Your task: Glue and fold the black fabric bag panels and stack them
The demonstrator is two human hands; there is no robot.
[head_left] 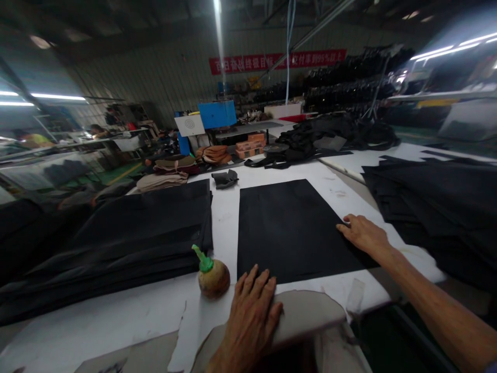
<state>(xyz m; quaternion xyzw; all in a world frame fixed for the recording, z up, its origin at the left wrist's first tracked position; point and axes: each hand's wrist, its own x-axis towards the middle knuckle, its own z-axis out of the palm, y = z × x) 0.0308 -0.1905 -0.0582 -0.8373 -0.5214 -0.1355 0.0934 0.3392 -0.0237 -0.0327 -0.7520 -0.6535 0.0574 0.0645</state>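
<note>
A black rectangular sheet (289,228) lies flat on the white table (116,316) in front of me. My left hand (252,305) rests flat at the sheet's near edge, fingers stretched out and close together, touching a grey rounded pad (310,313). My right hand (361,232) lies palm down on the sheet's right edge, fingers extended onto the black material. Neither hand holds anything. A small brown round bottle with a green nozzle (212,274) stands just left of my left hand.
A thick stack of black sheets (116,243) lies at the left, and another pile of black pieces (438,207) at the right. Further back are tan folded pieces (163,180), a small dark scrap (225,178), orange boxes (250,145) and a heap of black material (334,134). People work at far-left benches.
</note>
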